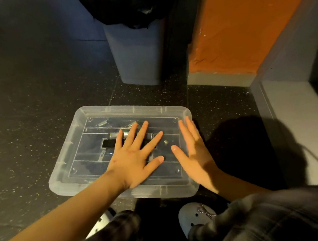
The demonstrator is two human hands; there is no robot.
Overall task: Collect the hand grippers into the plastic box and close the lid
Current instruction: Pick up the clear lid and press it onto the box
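Box: clear plastic box [160, 193] sits on the dark speckled floor [17, 100], mid-frame, just ahead of the crouching person's knees.
Lid: the clear lid [123, 109] lies flat on top of the box and covers it edge to edge; whether it is snapped down all round I cannot tell.
Hand grippers: the hand grippers [109, 143] lie inside the box and are seen through the lid, with black handles near the centre and steel spring coils towards the lid's upper left; how many there are I cannot tell.
Left hand: the left hand [132, 157] reaches in from the lower left of the frame and lies palm down on the centre of the lid; its grip is apart, fingers straight and fanned, thumb out to the right.
Right hand: the right hand [196, 152] is palm down over the right edge of the lid; its grip is apart too, fingers straight and close together, thumb held away towards the left hand. Whether it bears on the lid I cannot tell.
Bin: a grey bin [138, 57] lined with a black bag [126, 1] stands on the floor beyond the box, top centre of the frame.
Wall: an orange panel [241, 15] fills the upper right, with a grey ledge [298, 120] below and to the right of it.
Feet: a grey clog [193, 216] shows at bottom centre, beside plaid trousers [272, 221].
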